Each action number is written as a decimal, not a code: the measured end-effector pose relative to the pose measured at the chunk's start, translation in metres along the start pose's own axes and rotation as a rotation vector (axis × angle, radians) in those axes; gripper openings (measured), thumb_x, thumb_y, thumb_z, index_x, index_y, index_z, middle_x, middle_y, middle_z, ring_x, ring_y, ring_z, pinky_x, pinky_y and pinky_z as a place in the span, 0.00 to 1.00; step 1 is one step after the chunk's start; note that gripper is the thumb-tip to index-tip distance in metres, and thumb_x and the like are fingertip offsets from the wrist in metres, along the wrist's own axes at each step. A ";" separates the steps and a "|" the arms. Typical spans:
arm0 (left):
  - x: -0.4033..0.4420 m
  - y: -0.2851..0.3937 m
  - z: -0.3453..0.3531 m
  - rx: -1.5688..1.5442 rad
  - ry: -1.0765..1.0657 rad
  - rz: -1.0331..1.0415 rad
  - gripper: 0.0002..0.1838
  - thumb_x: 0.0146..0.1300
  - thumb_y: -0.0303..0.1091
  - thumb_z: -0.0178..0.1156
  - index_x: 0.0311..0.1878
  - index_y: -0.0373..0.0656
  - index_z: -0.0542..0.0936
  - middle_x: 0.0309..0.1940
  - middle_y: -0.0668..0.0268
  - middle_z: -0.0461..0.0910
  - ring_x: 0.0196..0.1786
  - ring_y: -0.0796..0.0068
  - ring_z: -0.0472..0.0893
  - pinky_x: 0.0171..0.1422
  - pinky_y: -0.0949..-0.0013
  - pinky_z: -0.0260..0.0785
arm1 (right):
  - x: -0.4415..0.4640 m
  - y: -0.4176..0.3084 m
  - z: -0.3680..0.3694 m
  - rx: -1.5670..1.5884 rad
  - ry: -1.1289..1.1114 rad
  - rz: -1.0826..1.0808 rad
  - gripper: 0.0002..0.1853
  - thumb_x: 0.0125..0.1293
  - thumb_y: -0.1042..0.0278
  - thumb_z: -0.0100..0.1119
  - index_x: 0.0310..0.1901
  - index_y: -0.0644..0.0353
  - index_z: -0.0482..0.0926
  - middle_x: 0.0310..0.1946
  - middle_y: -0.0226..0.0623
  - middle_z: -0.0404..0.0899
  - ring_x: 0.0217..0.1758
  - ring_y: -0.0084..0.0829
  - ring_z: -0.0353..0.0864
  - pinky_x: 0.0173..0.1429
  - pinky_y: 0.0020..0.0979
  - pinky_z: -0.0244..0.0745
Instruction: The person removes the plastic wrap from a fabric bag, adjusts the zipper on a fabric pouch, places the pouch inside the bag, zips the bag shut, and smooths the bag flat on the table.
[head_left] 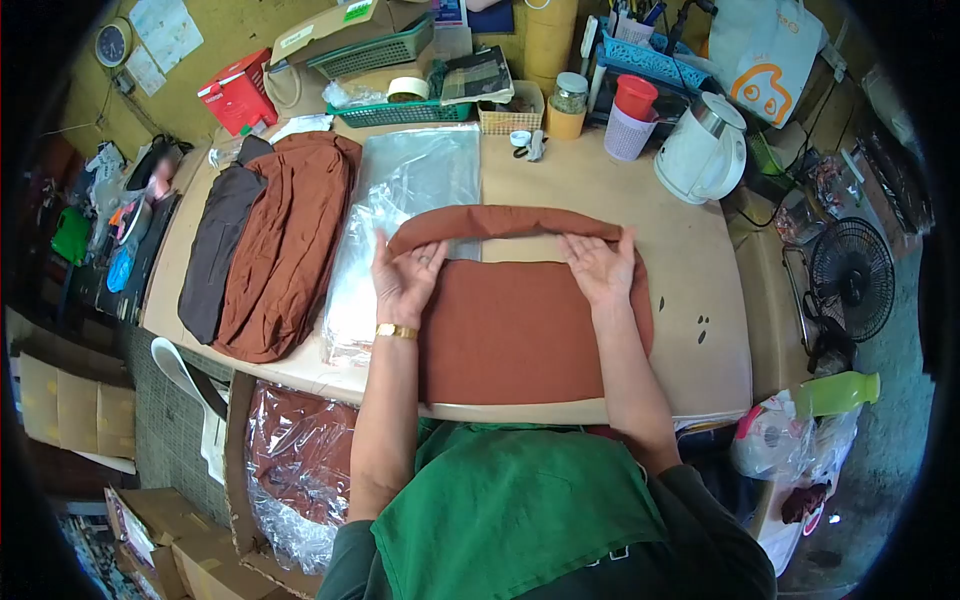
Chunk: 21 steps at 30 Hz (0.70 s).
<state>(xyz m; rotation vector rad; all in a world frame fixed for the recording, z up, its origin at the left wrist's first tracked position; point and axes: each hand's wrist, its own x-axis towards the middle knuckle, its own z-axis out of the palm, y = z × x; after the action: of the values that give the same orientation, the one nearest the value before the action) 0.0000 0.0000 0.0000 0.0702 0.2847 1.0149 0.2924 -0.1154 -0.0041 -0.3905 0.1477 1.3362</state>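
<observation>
Around this cluttered work place, one beige table (pixel 700 370) carries a rust-brown cloth (pixel 510 335), which lies flat before the person, its lower edge near the table border at 6 o'clock. At 12 o'clock of it, a narrow brown band (pixel 505 222) bridges the two hands; it seems to be one piece with the cloth, as they meet past the right forearm. Left hand (pixel 405 283) is palm up, fingers half curled, with loose hold of one end of the band; right hand (pixel 603 270), also palm up and a little more spread, has the other end between thumb and fingertips. How firm these holds are, I cannot tell. If one hand pulls more than the other, the band could become crooked and wrinkle the flat part. Because the hold looks light, an end could also slip out. Near 11 o'clock lie clear plastic bags (pixel 420 180), close by the left fingers; being slippery, they could be dragged along. Also the gold watch (pixel 397 331) could catch a thread. Toward 1 o'clock, the white kettle (pixel 690 160) is well apart, so only a wide swing could knock it.
</observation>
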 end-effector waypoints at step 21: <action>-0.057 -0.047 0.029 1.552 -0.126 0.040 0.21 0.73 0.45 0.53 0.59 0.38 0.76 0.54 0.57 0.80 0.50 0.66 0.82 0.56 0.66 0.75 | 0.011 0.004 -0.022 -0.629 -0.182 -0.207 0.31 0.73 0.55 0.56 0.67 0.70 0.64 0.65 0.48 0.69 0.72 0.43 0.65 0.75 0.45 0.61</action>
<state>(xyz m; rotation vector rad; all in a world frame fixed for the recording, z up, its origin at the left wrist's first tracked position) 0.0186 -0.0709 0.0303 1.5328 0.8979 0.6125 0.2942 -0.1125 -0.0291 -0.7854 -0.4659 1.1836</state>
